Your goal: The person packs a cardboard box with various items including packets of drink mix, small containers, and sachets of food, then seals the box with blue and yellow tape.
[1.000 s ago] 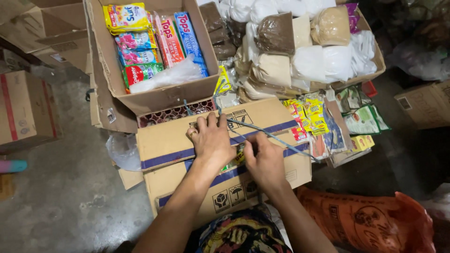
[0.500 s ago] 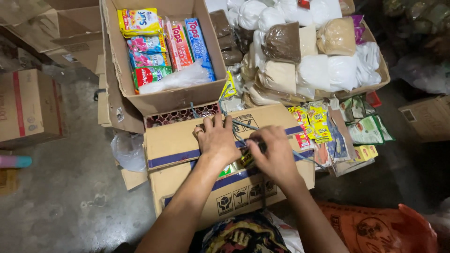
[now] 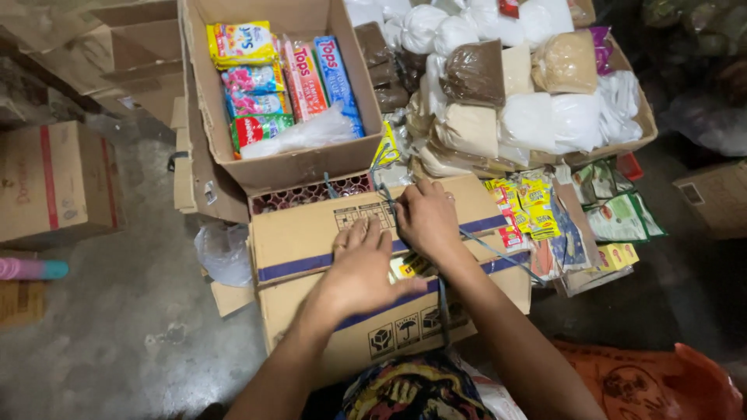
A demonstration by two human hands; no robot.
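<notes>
- A big brown box (image 3: 327, 233) with blue stripes is lying in the middle, its long side running from 9 o'clock to 3 o'clock.
- The left hand (image 3: 362, 272) is lying flat, fingers spread, pressing the box flaps down.
- The right hand (image 3: 426, 218) is sitting at 1 o'clock from the left hand, pinching a thin string (image 3: 498, 253).
- The string is running toward 4 o'clock.

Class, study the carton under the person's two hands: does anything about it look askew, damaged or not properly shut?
Yes. The carton is not shut flat: its top flaps gape, and a yellow packet shows through the gap between the left hand and right hand. A thin strap crosses the lid slantwise rather than square.
</notes>
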